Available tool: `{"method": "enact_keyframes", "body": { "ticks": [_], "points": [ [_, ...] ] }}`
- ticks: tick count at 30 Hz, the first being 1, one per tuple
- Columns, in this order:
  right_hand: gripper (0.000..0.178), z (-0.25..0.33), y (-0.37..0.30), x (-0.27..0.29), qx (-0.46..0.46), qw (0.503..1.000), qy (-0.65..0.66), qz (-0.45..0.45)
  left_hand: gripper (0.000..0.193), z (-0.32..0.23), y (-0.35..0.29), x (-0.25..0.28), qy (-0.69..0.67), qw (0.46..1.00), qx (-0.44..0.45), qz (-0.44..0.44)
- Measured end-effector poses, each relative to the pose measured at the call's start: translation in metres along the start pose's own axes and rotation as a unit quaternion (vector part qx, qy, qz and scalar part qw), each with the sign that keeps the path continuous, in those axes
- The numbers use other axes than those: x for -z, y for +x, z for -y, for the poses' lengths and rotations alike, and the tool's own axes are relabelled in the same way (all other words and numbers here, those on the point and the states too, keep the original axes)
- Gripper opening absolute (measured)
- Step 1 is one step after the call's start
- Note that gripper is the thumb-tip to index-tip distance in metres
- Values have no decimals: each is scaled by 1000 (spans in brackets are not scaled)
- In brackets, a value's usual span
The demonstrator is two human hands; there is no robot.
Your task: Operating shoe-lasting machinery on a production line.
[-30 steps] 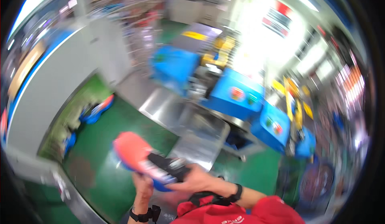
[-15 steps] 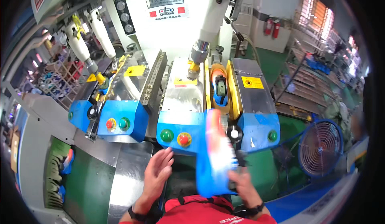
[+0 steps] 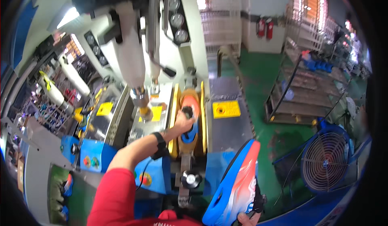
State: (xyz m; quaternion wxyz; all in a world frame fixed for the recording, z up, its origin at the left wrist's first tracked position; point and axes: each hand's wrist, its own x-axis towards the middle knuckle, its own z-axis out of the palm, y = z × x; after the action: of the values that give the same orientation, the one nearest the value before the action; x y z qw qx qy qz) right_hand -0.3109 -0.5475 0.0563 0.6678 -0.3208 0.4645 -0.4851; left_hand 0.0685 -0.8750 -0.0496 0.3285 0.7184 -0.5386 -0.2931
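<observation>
My left hand (image 3: pixel 184 123) reaches forward into the press slot, its fingers closed at the dark top opening of an orange-and-blue shoe (image 3: pixel 196 103). That shoe lies lengthwise between two yellow side pads (image 3: pixel 204 123), toe pointing away from me. At the lower right, my right hand (image 3: pixel 245 219) grips a second shoe (image 3: pixel 234 185), blue and coral with a white fade. This shoe is tilted with its tip up, and a black piece shows along its right side. Most of my right hand is hidden behind it.
A white press arm (image 3: pixel 131 52) hangs left of the slot. Blue panels with buttons (image 3: pixel 155 175) and a black knob (image 3: pixel 190 179) line the machine's front. To the right stand a caged floor fan (image 3: pixel 325 161) and a shelf rack (image 3: pixel 303 88). Two fire extinguishers (image 3: pixel 265 28) hang behind.
The view has shifted rightward. My left hand has gone from open near the front panel to the shoe in the slot. The shoe in my right hand has moved right and turned.
</observation>
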Motion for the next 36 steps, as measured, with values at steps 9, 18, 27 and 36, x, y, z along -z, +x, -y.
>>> {"method": "enact_keyframes", "body": {
  "ticks": [9, 18, 27, 36],
  "points": [
    [85, -28, 33, -39, 58, 992, -112, -33, 56, -73, -179, 164, -194, 968, 113, 113],
    [31, 26, 303, -265, -131, 949, -270, 91, 70, 39, -505, 181, -534, 754, 182, -337],
    [64, -109, 380, -245, 198, 774, -601, 6, 87, 101, -582, 157, -444, 726, 396, -345],
    [71, -55, 335, -279, 132, 773, -620, 8, 53, 160, -570, 180, -275, 893, 212, -286]
  ]
}}
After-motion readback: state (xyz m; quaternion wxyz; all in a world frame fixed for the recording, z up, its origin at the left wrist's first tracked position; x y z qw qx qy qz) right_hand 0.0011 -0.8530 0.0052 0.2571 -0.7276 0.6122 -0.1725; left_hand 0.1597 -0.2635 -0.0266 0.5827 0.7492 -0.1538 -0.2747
